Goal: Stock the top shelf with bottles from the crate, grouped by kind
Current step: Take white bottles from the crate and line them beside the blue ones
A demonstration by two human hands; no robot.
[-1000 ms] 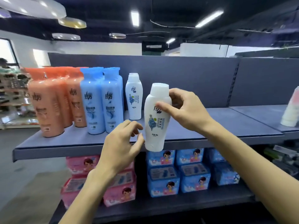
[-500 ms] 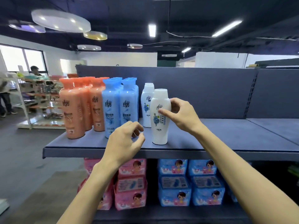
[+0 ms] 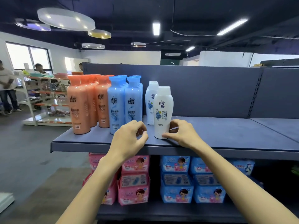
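A white bottle (image 3: pixel 162 109) with a blue flower label stands upright near the front of the grey top shelf (image 3: pixel 226 135). My right hand (image 3: pixel 182 135) pinches its base between thumb and forefinger. Right behind it stands a short row of matching white bottles (image 3: pixel 151 101). To their left are several blue bottles (image 3: pixel 116 107), then several orange bottles (image 3: pixel 79 107), each kind in its own rows. My left hand (image 3: pixel 129 139) hovers over the shelf's front edge, just left of the white bottle, with its fingers loosely curled and holding nothing. No crate is in view.
The right part of the top shelf is bare, with a grey back panel (image 3: pixel 210 91) behind it. On the shelf below are pink packs (image 3: pixel 134 180) and blue packs (image 3: pixel 176 180). Far left, people (image 3: pixel 6 88) stand by another rack (image 3: pixel 47 101).
The white bottle went from being held in the air to standing on the shelf in front of the other white bottles. My right hand slid from its upper part down to its base.
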